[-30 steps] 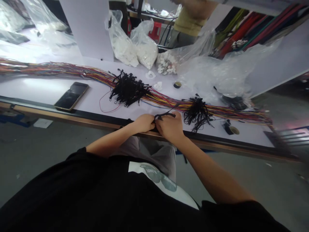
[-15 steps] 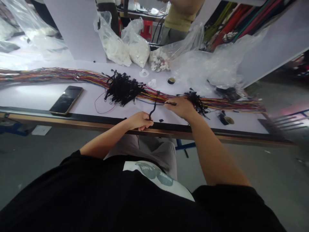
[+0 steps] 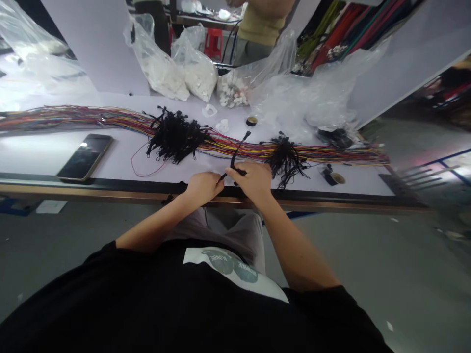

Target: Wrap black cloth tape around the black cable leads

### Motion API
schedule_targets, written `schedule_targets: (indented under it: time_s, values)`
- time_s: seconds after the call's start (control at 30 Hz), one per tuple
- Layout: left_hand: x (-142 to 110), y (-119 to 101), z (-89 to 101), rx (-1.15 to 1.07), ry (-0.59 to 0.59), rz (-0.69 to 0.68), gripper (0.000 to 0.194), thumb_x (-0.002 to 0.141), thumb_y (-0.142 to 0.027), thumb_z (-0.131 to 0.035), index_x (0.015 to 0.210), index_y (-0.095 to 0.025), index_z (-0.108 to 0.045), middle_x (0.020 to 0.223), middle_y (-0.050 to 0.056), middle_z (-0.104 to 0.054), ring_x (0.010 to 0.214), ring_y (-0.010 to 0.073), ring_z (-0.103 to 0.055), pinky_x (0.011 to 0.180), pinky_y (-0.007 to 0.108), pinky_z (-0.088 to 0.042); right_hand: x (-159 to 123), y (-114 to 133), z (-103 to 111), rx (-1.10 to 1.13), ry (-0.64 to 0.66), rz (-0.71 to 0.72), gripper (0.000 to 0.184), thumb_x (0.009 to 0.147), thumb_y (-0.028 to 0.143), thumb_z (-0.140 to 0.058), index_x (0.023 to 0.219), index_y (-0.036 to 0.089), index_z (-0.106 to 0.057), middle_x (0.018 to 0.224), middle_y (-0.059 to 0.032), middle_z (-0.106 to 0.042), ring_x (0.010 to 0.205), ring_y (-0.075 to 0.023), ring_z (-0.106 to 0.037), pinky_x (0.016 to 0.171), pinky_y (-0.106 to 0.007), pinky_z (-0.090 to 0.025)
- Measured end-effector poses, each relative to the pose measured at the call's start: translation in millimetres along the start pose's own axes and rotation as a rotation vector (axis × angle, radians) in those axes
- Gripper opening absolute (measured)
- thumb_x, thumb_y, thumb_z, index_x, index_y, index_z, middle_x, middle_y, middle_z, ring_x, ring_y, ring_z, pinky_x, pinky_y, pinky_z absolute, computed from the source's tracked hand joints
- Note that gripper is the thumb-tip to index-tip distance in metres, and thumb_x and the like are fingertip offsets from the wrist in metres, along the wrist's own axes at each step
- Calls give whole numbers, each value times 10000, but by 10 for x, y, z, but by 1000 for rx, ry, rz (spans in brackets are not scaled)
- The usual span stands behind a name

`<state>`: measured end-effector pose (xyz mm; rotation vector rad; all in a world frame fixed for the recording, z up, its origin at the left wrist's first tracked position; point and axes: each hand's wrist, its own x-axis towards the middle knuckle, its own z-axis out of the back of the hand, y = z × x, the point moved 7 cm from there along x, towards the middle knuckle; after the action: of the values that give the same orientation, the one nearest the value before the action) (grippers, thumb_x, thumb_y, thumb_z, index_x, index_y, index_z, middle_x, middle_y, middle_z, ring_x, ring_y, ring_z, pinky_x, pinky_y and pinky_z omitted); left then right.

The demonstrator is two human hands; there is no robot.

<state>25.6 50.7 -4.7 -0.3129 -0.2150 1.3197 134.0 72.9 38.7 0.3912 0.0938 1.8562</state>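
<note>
Over the front edge of the table [image 3: 33, 153], the person's bare left hand [image 3: 204, 189] is holding its fingers curled and drawn together, with a thin dark strand [image 3: 222, 176] showing at their tips. Just beside it, the bare right hand [image 3: 254, 181] is gripping a slim black flexible lead [image 3: 234, 156] between thumb and bent fingers; the lead is sticking up from that grip toward the table's back edge, its small black connector end lying over a long bundle of red, yellow and blue wires [image 3: 224, 143]. Whether the strand is belonging to the same lead, I cannot tell. The bundle is running lengthwise across the table toward its right end. A large tangled cluster of black looped leads [image 3: 177, 137] is lying on it to the left of the hands, and a smaller black cluster [image 3: 284, 158] is spreading just beyond the right hand. A black rectangular phone [image 3: 85, 157] is resting near the front edge, farther left. Clear plastic bags of white parts [image 3: 200, 81] are standing toward the back edge.
</note>
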Motion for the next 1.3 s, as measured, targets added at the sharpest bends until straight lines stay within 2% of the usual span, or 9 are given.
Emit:
schedule_targets:
  time_s: [0.23, 0.3, 0.43, 0.57, 0.7, 0.87, 1.0, 1.13, 1.3]
  values:
    - [11, 67, 68, 257, 41, -7, 379, 883, -164, -286, 1019, -60, -624, 947, 204, -684, 906, 292, -666, 728, 349, -485, -9, -46, -94, 178, 61, -20, 370, 868, 488, -442, 829, 220, -694, 857, -19, -706, 812, -175, -605, 678, -270, -365]
    - [55, 270, 293, 302, -18, 103, 393, 886, -154, -267, 1015, -65, -628, 938, 207, -681, 917, 297, -658, 727, 361, -487, -19, -307, 34, 193, 2, -105, 371, 869, 492, -439, 911, 218, -686, 890, -27, -705, 819, -181, -605, 673, -270, -378]
    - [125, 858, 784, 329, -102, 401, 475, 928, -360, -239, 959, -128, -652, 948, 190, -682, 922, 314, -639, 762, 409, -486, -227, -1169, 549, -81, -218, -510, 375, 877, 420, -445, 1067, 182, -664, 1028, -135, -684, 922, -267, -587, 735, -368, -356]
    - [161, 1129, 1005, 364, -98, 526, 563, 875, -562, -337, 1001, -92, -620, 969, 162, -658, 994, 331, -592, 813, 424, -477, -496, -1704, 744, -285, -173, -734, 386, 883, 386, -419, 1077, 165, -670, 1022, -191, -667, 881, -310, -583, 731, -447, -300]
    - [232, 617, 972, 200, -257, 357, 451, 856, -531, -388, 1004, -176, -623, 993, 98, -667, 958, 273, -605, 807, 380, -477, -559, -1710, 531, -336, -79, -694, 432, 875, 463, -415, 1042, 176, -691, 983, -179, -668, 839, -281, -579, 743, -443, -271]
    - [555, -661, 365, -27, 7, -189, 300, 866, -307, -413, 934, -167, -671, 986, 65, -697, 943, 199, -623, 814, 291, -468, -540, -1511, 257, -427, -83, -588, 448, 846, 512, -425, 1025, 194, -686, 986, -160, -663, 837, -274, -571, 757, -415, -254]
    - [905, -1359, -11, -71, 84, -357, 304, 841, -211, -409, 916, -136, -694, 989, 100, -704, 968, 227, -634, 833, 322, -481, -586, -1443, 163, -425, -145, -543, 416, 885, 444, -381, 1040, 204, -683, 960, -150, -672, 825, -260, -576, 735, -386, -230]
    - [1223, -1636, -255, -125, 118, -273, 286, 823, -239, -494, 1002, -112, -678, 1025, 143, -692, 1025, 251, -626, 861, 336, -487, -617, -1396, 102, -422, -175, -474, 437, 907, 449, -339, 1047, 226, -686, 912, -129, -679, 820, -240, -566, 710, -361, -202]
    - [1443, -1681, -401, -164, 148, -208, 304, 757, -177, -566, 1025, -79, -669, 1025, 179, -691, 1018, 266, -634, 843, 337, -497, -633, -1402, 87, -412, -230, -448, 416, 895, 456, -374, 996, 227, -706, 900, -112, -679, 799, -225, -550, 708, -351, -193]
